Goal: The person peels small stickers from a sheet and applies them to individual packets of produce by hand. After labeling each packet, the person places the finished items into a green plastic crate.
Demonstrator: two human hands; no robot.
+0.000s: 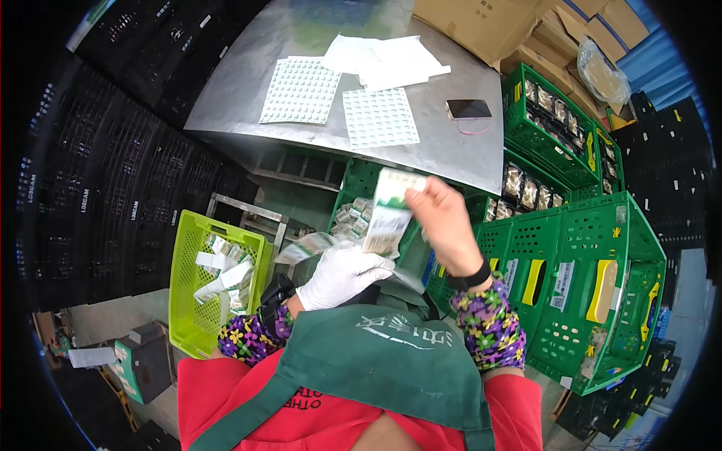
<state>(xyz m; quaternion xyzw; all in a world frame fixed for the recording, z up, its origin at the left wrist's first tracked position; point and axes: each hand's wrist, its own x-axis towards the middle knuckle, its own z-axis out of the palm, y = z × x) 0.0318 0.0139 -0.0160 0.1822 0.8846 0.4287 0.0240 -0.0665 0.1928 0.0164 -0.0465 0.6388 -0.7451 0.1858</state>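
Note:
My left hand, in a white glove, is closed round the lower end of a flat packet with a green-and-white label and a barcode. My bare right hand pinches the upper right edge of this packet between thumb and fingers. A second, motion-blurred packet sticks out to the left of the glove; how it is held is hidden. Below and beyond my hands, a green crate contains several small labelled packs. To the left, a lime-green basket holds packs and white strips.
A metal table ahead bears sticker sheets, white paper and a phone. Green crates with yellow handles stand to the right, some filled with packs. Black crates are stacked at left; a cardboard box stands behind.

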